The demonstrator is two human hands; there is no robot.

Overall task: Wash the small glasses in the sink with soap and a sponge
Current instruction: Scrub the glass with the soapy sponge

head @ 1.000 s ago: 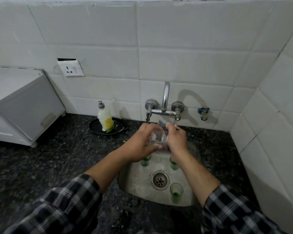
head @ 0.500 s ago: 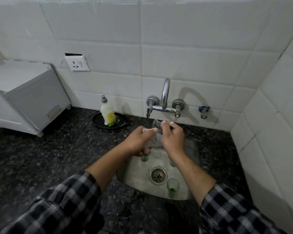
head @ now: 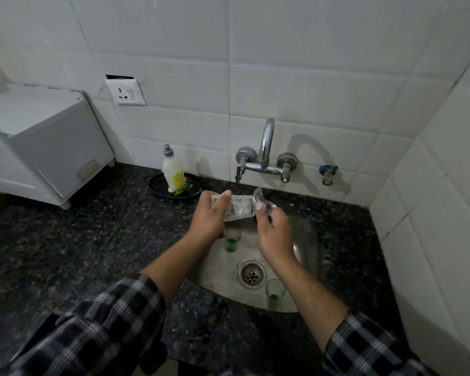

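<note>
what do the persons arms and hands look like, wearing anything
Long sleeves of a dark checked shirt, navy-black crossed with pale grey and white lines: the left sleeve and right sleeve are pushed up, leaving the forearms bare. The left hand and right hand are bare too: no gloves, and no ring, watch or bracelet shows.

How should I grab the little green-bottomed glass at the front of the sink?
Probably from above, with fingers and thumb round its upper wall just under the rim. The glass stands upright, mouth up, and widens toward the top, so it should not slip through. The sink wall rises close beside it, so a sideways reach looks cramped.
</note>
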